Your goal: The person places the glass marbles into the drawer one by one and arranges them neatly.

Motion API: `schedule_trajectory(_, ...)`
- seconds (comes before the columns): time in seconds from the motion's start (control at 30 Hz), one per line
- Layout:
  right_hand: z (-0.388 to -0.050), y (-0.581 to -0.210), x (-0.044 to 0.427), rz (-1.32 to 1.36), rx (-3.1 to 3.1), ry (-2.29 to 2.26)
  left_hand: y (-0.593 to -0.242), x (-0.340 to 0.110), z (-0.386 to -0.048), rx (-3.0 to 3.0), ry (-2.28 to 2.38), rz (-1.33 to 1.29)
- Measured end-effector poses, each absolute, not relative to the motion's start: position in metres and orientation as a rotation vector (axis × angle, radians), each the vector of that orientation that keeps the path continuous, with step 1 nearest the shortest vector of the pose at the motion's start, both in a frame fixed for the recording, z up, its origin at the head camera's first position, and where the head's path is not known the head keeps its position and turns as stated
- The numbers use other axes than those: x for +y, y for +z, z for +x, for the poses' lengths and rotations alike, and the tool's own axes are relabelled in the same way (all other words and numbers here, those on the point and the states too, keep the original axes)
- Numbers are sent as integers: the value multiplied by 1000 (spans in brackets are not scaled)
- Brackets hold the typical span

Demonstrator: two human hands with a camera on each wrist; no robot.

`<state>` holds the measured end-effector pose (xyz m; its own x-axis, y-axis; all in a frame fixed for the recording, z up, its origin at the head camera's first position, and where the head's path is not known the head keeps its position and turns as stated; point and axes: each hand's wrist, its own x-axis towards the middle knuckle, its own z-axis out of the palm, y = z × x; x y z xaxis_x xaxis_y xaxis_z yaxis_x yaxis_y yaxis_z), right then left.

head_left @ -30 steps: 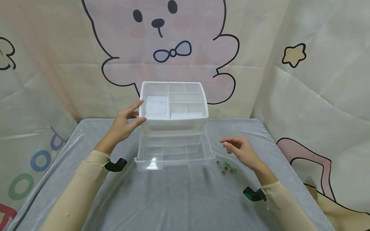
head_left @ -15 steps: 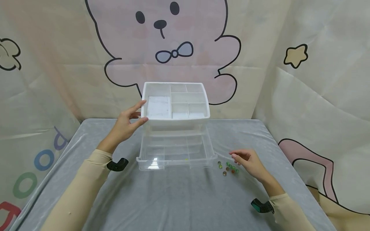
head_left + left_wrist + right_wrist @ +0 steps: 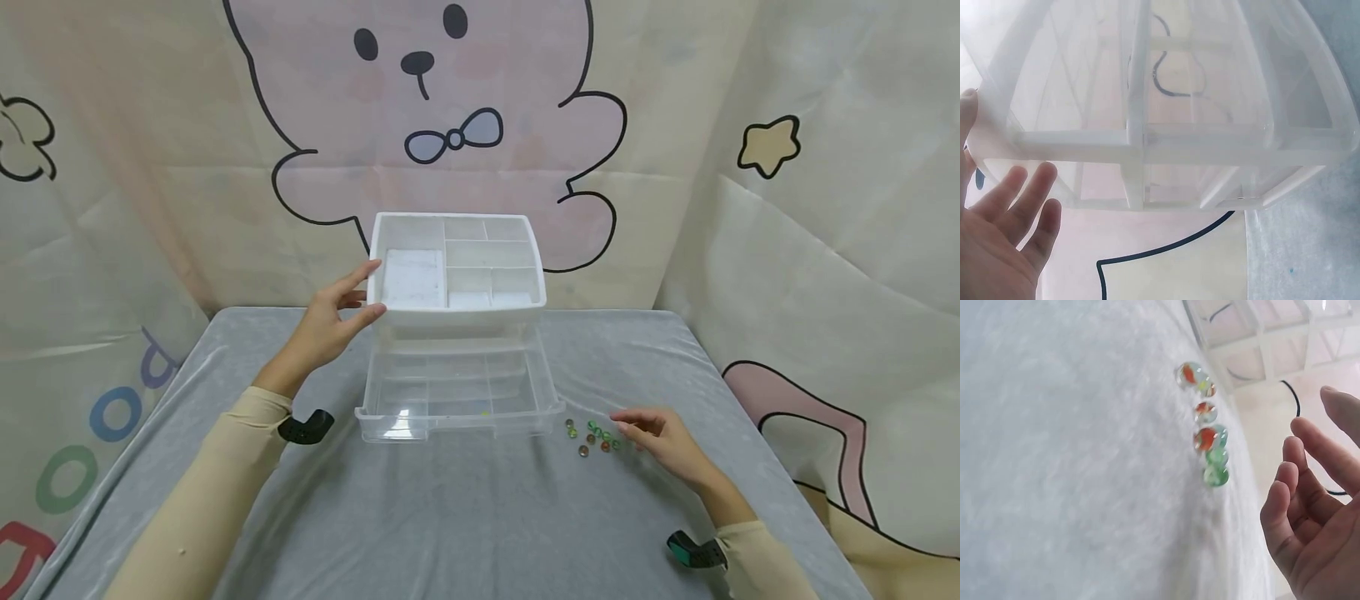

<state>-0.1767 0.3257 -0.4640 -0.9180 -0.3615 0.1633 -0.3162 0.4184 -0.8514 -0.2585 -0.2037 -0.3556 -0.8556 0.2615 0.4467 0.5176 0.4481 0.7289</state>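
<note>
A storage box stands at the middle of the table, with a white compartment tray (image 3: 495, 253) on top and a clear divided drawer (image 3: 459, 427) jutting out below. My left hand (image 3: 322, 333) holds the tray's left side, thumb at the front corner and index finger on the rim. The left wrist view shows its other fingers (image 3: 1038, 187) extended beside the translucent box (image 3: 1197, 147). Several glass marbles (image 3: 605, 447) lie right of the drawer. Just right of them hovers my right hand (image 3: 671, 446), fingers loosely curled, holding nothing. A small yellow spot (image 3: 485, 413) shows in the drawer.
Grey cloth (image 3: 465, 517) covers the table. Printed curtains (image 3: 637, 50) rise behind it and at both sides. A dark wrist device (image 3: 306, 427) is on the left arm, and another device (image 3: 696, 552) is on the right.
My right hand has moved down and to the right, from beside the drawer to the right of the marbles. My left hand keeps its hold on the tray. The view shifted slightly.
</note>
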Motion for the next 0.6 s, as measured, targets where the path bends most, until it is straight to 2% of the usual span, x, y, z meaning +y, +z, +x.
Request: schedule_trajectory(0.6, -178, -488, 343, -519, 2602, -1438, -355, -203, -258, -2416, -1359, -664)
